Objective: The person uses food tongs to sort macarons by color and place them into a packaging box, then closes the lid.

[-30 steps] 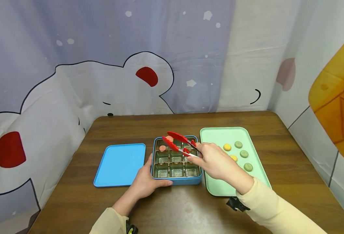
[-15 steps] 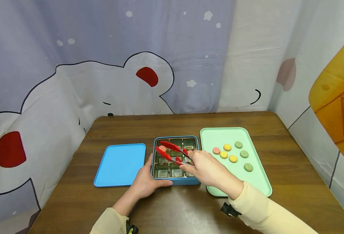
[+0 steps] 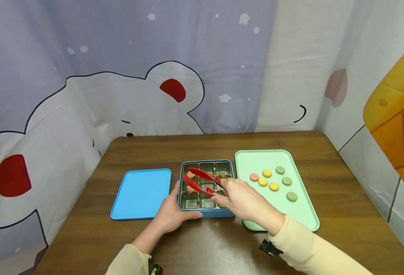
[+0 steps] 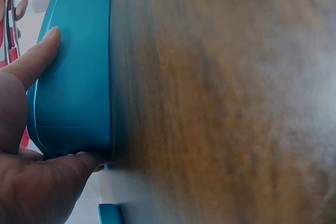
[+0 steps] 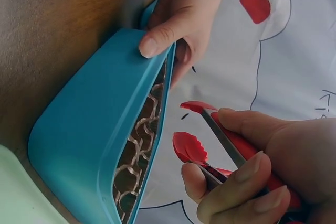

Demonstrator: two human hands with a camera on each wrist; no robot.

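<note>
Blue tin box sits at the near middle of the wooden counter, and the left hand grasps its near left corner, thumb curled along the front wall, fingers hidden behind the side. In the left wrist view the box wall fills the left edge, the counter grain blurred beside it. Over the box the right hand is clenched round the handle of red tongs, whose two tips stand slightly apart above the left column of compartments. The hand covers the right-hand compartments, so their contents cannot be made out; two pink cookies show in the left cells, partly behind the tongs. Just left of the box lies its blue lid, flat, with bare wood around it. Just right, nearly touching, a mint tray carries pink, yellow and green cookies, its near corner hidden by the sleeve. Beyond, open counter runs to a cartoon-printed curtain.
</note>
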